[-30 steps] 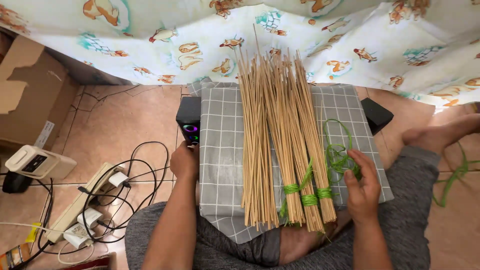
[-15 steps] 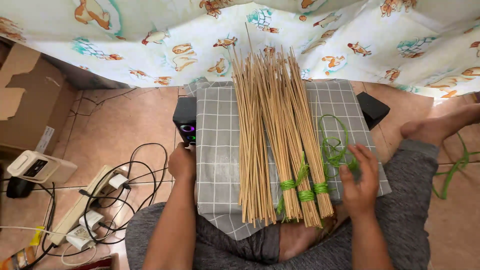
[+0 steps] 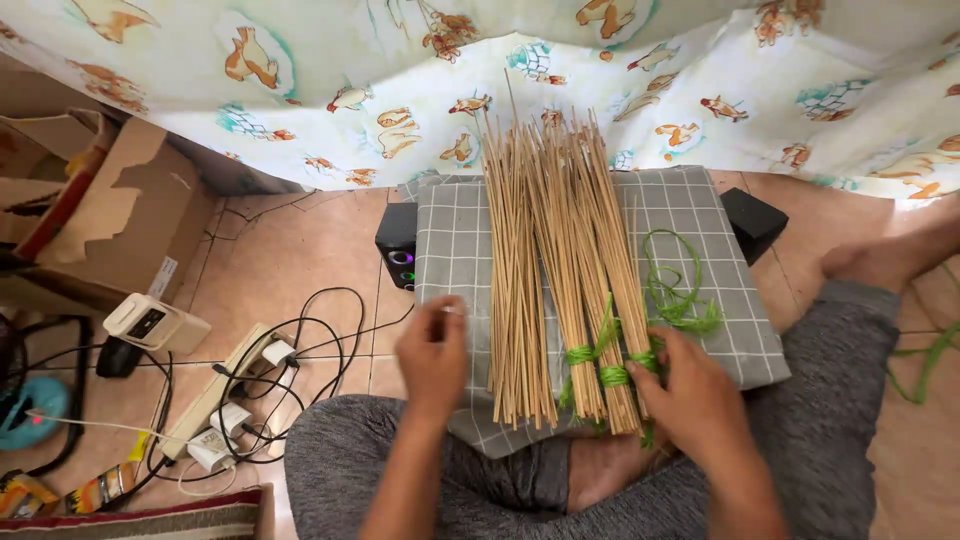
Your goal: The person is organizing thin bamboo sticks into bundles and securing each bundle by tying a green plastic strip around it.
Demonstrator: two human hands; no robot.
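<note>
Where the grey checked cloth point(image 3: 450, 235) covers a low support in front of the seated person, long pale sticks lie lengthwise, their far tips pointing to twelve o'clock under the printed curtain point(image 3: 330, 90). The loose sticks point(image 3: 515, 290) form the left heap, unbound and fanned slightly at the near ends. To their three o'clock lie the tied bundles point(image 3: 590, 300), thin sheaves each cinched near the lower end with a wrap of bright green string. More of that green string point(image 3: 675, 290) sits in a loose tangle at three o'clock of the bundles, on the cloth.

The right hand point(image 3: 695, 395) comes in from five o'clock, palm down, its fingers closed over the bound ends of the rightmost bundle, touching the green wraps. The left hand point(image 3: 432, 355) hovers at nine o'clock of the loose sticks, just beside them, back to the camera, fingers curled loosely together; whether they pinch anything I cannot tell.

A small black speaker point(image 3: 397, 245) stands at the cloth's nine o'clock edge. Further toward eight o'clock, a power strip point(image 3: 215, 395) with plugs and black cables lies on the tiled floor point(image 3: 290, 250).
</note>
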